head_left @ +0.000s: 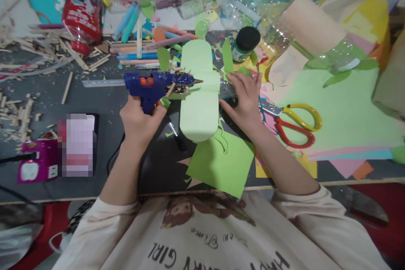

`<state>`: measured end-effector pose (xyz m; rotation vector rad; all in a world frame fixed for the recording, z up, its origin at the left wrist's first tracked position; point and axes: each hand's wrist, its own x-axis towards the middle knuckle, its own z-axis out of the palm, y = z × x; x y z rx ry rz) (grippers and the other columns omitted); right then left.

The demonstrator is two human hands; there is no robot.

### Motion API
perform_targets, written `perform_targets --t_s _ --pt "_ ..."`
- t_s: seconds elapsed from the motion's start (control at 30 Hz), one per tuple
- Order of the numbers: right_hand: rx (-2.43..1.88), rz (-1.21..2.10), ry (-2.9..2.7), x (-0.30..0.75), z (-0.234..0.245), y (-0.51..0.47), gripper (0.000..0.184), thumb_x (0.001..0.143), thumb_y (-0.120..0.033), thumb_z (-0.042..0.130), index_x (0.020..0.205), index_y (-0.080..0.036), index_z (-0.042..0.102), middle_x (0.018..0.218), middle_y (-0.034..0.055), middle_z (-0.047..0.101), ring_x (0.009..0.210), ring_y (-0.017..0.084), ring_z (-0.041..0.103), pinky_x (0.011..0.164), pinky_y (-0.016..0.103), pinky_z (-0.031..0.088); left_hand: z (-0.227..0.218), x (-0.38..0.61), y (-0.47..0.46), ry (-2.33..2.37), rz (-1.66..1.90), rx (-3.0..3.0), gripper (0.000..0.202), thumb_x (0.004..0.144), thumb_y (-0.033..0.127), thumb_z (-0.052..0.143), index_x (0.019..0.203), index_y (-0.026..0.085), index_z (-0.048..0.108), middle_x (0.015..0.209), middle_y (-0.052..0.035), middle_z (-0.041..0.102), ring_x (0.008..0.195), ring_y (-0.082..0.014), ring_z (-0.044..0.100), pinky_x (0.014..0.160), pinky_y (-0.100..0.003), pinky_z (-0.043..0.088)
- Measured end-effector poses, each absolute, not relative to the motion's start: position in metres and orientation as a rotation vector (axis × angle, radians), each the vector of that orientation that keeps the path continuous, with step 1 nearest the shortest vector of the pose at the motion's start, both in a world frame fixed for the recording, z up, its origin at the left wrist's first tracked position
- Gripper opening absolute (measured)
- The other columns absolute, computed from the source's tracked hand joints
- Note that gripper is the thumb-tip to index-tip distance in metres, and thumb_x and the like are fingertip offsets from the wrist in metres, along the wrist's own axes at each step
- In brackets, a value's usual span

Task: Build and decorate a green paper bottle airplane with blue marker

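In my left hand is a blue hot glue gun, its fingers wrapped round the handle. A clear glue stick sticks out of its back, and wood bits cling around the front. The nozzle points right, over a long light green paper strip with rounded ends. This strip lies across what looks like a clear plastic bottle. My right hand holds the bottle's right end between thumb and fingers. Green paper leaf shapes stand by the fingertips; another green leaf is on the left.
Scissors with yellow and red handles lie right of my right hand. Bright green paper is at the front. A phone and purple power box lie left. Behind are markers, a black-lidded jar and plastic bottles.
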<state>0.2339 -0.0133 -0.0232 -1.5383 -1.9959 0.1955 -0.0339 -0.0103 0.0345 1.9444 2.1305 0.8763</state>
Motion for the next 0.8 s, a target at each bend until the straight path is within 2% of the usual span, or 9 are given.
perform_targets --t_s 0.23,0.43,0.67,0.8 --pt "-1.541 0.183 -2.004 0.234 -0.022 -0.014 0.054 0.09 -0.047 0.053 0.141 -0.028 0.045 0.141 0.012 0.056 0.137 0.035 0.046 0.12 0.071 0.009 0.037 -0.031 -0.011 2.125 0.828 1.918 0.028 0.064 0.03 0.063 0.09 0.023 0.059 0.081 -0.0054 0.062 0.082 -0.0276 0.067 0.075 -0.038 0.052" --pt "-1.549 0.199 -2.004 0.234 -0.022 -0.014 0.054 0.09 -0.047 0.053 0.141 -0.029 0.046 0.141 0.0117 0.056 0.138 0.035 0.046 0.12 0.071 0.01 0.046 -0.033 -0.007 2.264 0.857 1.877 0.029 0.06 0.023 0.063 0.087 0.02 0.057 0.073 -0.0012 0.058 0.069 -0.0207 0.062 0.071 -0.033 0.049" --pt "-1.55 0.18 -1.997 0.233 -0.022 -0.014 0.054 0.091 -0.048 0.053 0.141 -0.029 0.046 0.14 0.0117 0.056 0.137 0.036 0.047 0.12 0.071 0.01 0.046 -0.043 -0.001 2.376 0.934 1.927 0.032 0.056 0.024 0.063 0.088 0.02 0.059 0.07 -0.0002 0.059 0.066 -0.0206 0.062 0.066 -0.031 0.048" --pt "-1.529 0.17 -2.005 0.234 -0.023 -0.014 0.055 0.091 -0.048 0.053 0.142 -0.029 0.045 0.14 0.0117 0.056 0.137 0.036 0.046 0.12 0.072 0.01 0.051 -0.045 0.0 2.389 0.894 1.889 0.03 0.056 0.023 0.062 0.085 0.019 0.061 0.076 -0.0025 0.063 0.073 -0.0219 0.064 0.071 -0.032 0.05"
